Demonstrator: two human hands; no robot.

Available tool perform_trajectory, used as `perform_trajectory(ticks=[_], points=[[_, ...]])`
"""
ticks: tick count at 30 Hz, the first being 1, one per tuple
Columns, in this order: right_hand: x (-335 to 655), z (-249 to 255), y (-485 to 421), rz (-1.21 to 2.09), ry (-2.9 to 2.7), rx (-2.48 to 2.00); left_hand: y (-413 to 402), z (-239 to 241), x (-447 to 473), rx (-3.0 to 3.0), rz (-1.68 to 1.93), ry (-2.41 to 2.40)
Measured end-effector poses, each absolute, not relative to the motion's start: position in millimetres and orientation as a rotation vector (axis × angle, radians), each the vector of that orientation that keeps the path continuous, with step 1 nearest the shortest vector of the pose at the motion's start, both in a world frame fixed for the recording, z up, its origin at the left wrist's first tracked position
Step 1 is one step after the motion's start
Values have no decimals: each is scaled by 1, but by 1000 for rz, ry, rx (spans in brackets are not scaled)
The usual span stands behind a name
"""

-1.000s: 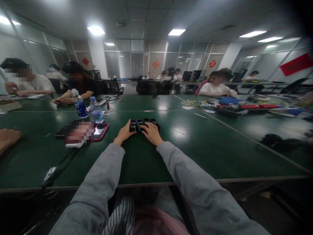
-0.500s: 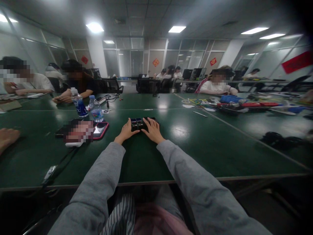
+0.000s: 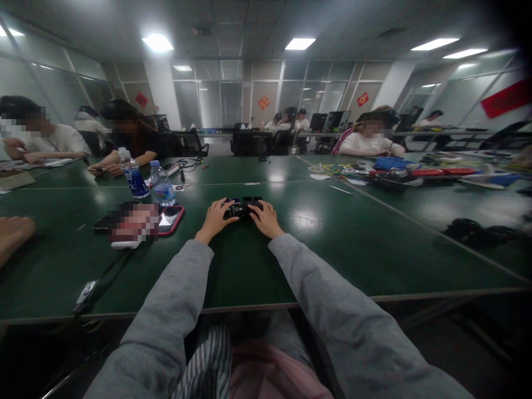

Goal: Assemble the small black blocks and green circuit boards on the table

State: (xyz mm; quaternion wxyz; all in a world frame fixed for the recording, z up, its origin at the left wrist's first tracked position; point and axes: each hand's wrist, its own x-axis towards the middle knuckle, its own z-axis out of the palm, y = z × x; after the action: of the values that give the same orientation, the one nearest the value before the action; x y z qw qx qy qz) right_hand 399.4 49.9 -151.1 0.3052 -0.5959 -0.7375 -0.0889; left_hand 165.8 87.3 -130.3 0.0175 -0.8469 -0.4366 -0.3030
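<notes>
A small black object [image 3: 237, 209] with shiny, square-looking parts lies on the green table [image 3: 332, 260] in front of me; I cannot make out its exact kind. My left hand [image 3: 215, 219] grips its left side, fingers curled over the far edge and thumb along the near side. Around the right end, at a dark block-like section [image 3: 251, 200], my right hand [image 3: 266, 219] is closed with its thumb towards the middle. My fingers cover part of both ends. Whether the two sections are joined is unclear.
Left of my hands are two water bottles [image 3: 163, 185], a red-edged phone [image 3: 171, 219] and a cable [image 3: 112, 266]. Another person's hand [image 3: 15, 235] rests at the far left. Tangled wires and tools [image 3: 399, 174] lie at the back right, a dark bundle [image 3: 467, 230] nearer.
My right hand has shifted slightly right, uncovering more of the dark right section. My left fingers now reach further over the left side, hiding much of the shiny squares.
</notes>
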Motion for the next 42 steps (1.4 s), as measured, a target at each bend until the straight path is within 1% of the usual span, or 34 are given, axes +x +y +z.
perform_trajectory(ticks=[5, 13, 20, 24, 27, 30, 33, 42], points=[[398, -150, 50, -195, -2001, -1507, 83, -128, 171, -2689, -896, -1205], [400, -150, 52, -205, -2027, -1457, 87, -129, 169, -2683, -939, -1137], [401, -151, 53, -236, -2031, -1456, 86, -129, 172, -2613, -984, -1228], [406, -152, 57, -216, -1869, -1527, 90, -130, 166, -2545, -1156, -1377], [410, -155, 62, -143, -1706, -1590, 96, -136, 156, -2593, -1246, -1554], [412, -156, 64, 1, -1625, -1627, 100, -142, 149, -2689, -1213, -1692], [411, -155, 63, 110, -1649, -1642, 101, -145, 147, -2723, -1177, -1722], [411, -159, 65, 128, -1693, -1603, 97, -145, 155, -2653, -1163, -1736]])
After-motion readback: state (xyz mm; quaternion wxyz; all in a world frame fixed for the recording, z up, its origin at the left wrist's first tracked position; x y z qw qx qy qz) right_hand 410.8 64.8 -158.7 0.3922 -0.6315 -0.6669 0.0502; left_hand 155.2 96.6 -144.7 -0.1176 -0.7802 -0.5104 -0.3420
